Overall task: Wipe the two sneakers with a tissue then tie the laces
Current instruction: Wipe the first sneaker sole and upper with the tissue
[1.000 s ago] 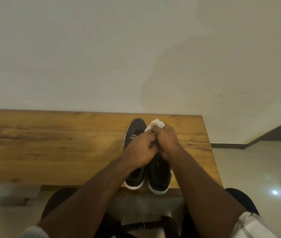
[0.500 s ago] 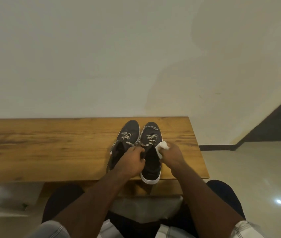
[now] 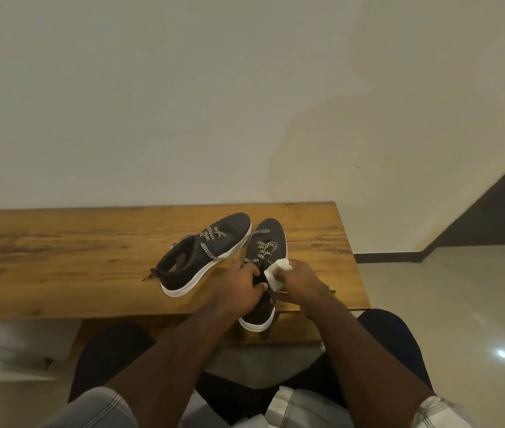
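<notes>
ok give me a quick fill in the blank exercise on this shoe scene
1. The right hand holds a white ____.
2. The left hand grips the ____ sneaker.
3. Both sneakers sit on a ____ table.
4. The left sneaker has a ____ sole.

Missing words: tissue; right; wooden; white

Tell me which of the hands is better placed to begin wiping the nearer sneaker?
The right hand: it already pinches the tissue against the nearer sneaker. The left hand grips that sneaker, steadying it.
</notes>
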